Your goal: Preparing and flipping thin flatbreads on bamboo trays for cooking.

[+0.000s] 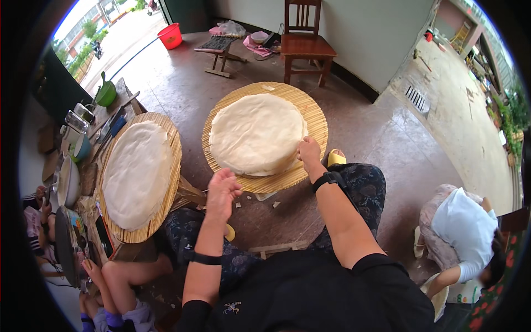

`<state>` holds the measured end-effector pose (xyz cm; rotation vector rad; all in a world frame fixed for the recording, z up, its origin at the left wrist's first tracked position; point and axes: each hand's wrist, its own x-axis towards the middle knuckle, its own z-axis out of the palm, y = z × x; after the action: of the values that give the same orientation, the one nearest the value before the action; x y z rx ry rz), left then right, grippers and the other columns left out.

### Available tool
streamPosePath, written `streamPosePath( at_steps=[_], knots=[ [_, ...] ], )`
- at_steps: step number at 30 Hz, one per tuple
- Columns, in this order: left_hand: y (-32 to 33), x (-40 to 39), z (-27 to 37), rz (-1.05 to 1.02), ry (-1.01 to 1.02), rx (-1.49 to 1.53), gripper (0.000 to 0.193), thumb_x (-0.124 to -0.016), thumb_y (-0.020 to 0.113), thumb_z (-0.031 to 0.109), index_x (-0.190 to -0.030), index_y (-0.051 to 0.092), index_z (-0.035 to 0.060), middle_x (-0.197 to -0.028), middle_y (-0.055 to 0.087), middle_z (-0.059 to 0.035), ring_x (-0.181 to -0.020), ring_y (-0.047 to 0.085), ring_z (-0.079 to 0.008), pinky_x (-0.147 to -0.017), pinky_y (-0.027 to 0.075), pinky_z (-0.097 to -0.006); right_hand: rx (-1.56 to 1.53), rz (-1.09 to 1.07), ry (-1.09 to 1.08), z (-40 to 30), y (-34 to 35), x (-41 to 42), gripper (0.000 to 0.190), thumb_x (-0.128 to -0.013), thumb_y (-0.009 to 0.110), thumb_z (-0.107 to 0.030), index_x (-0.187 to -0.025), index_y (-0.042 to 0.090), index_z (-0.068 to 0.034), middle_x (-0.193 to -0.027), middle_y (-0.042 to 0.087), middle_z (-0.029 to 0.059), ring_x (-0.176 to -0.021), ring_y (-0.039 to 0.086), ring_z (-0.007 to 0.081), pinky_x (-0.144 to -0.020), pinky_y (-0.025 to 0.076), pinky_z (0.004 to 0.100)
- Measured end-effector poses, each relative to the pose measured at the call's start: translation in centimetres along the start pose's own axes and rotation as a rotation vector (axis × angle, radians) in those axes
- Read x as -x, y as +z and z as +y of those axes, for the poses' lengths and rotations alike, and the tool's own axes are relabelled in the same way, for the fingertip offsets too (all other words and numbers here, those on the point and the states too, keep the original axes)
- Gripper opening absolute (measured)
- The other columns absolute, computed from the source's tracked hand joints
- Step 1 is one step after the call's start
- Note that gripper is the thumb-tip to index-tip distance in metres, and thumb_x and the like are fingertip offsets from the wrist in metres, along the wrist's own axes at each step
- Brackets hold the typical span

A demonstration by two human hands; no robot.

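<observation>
A thick, round stack of thin, pale flatbread sheets [257, 133] lies on a round mat of straw-coloured stalks [317, 120] in front of me. My right hand [310, 154] is at the stack's right edge, its thumb and fingers pinching the rim of the sheets. Just off the mat's near-left rim hovers my left hand [224, 193], fingers loosely curled and partly apart, with nothing visible in it. To my left, a second stalk mat [176, 137] carries another round pale sheet [137, 178], close to the low table.
A cluttered low table [124, 89] on the left holds a green scoop [106, 92], glass jars and a white bowl [68, 182]. A round dark griddle [68, 245] stands by seated people. One person [464, 224] bends at right. Ahead are a wooden chair [307, 43], folding stool [222, 47] and red bucket [170, 36].
</observation>
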<state>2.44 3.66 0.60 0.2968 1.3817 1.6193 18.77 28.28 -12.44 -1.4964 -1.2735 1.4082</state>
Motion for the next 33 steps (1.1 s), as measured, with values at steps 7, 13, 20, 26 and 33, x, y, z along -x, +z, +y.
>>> streamPosePath(
  at_steps=[7,13,20,26,33],
  knots=[
    [-0.1,-2.4,-5.2,0.114,-0.162,-0.072,0.041,-0.082,0.053,0.01,-0.121,0.039,0.0029,-0.096,0.047,-0.0048,-0.073,0.052,-0.0145,-0.061,0.046,-0.0289,-0.098,-0.095,0.215,-3.4,-1.0,0.9,0.011,-0.077,0.057,-0.012,-0.084,0.057,-0.004,-0.069,0.054,0.0039,-0.053,0.05,0.0109,-0.041,0.037,0.0244],
    [0.3,-3.1,-5.7,0.15,-0.16,-0.035,0.045,-0.08,0.054,0.008,-0.122,0.04,0.0017,-0.09,0.047,-0.0015,-0.067,0.047,-0.0096,-0.053,0.044,-0.0234,-0.097,-0.096,0.211,-3.8,-0.9,0.7,0.007,-0.074,0.06,-0.011,-0.072,0.057,-0.006,-0.059,0.052,0.002,-0.044,0.046,0.01,-0.038,0.033,0.0231],
    [-0.3,-4.5,-6.8,0.191,-0.149,-0.038,0.051,-0.079,0.055,0.01,-0.125,0.036,0.0034,-0.094,0.046,-0.0017,-0.073,0.046,-0.012,-0.057,0.043,-0.0271,-0.114,-0.118,0.246,-5.0,-0.9,0.8,0.006,-0.073,0.06,-0.013,-0.069,0.056,-0.01,-0.057,0.051,-0.0005,-0.046,0.048,0.0088,-0.039,0.033,0.0226],
    [-0.5,-4.9,-7.5,0.252,-0.142,0.009,0.052,-0.08,0.055,0.013,-0.126,0.033,0.0048,-0.098,0.045,-0.005,-0.08,0.045,-0.0177,-0.066,0.043,-0.034,-0.324,-0.205,0.272,-5.9,-0.7,2.2,0.007,-0.075,0.056,-0.012,-0.079,0.055,-0.007,-0.067,0.051,0.0012,-0.055,0.051,0.0122,-0.045,0.04,0.0256],
    [-0.6,-5.1,-7.6,0.266,-0.158,0.224,0.039,-0.083,0.056,0.021,-0.117,0.041,0.006,-0.097,0.049,-0.0078,-0.083,0.05,-0.0211,-0.068,0.044,-0.0353,-0.366,-0.314,0.311,-7.5,-0.2,3.6,0.008,-0.077,0.057,-0.015,-0.078,0.051,-0.01,-0.067,0.052,0.0028,-0.059,0.054,0.0153,-0.056,0.051,0.033]
  ],
)
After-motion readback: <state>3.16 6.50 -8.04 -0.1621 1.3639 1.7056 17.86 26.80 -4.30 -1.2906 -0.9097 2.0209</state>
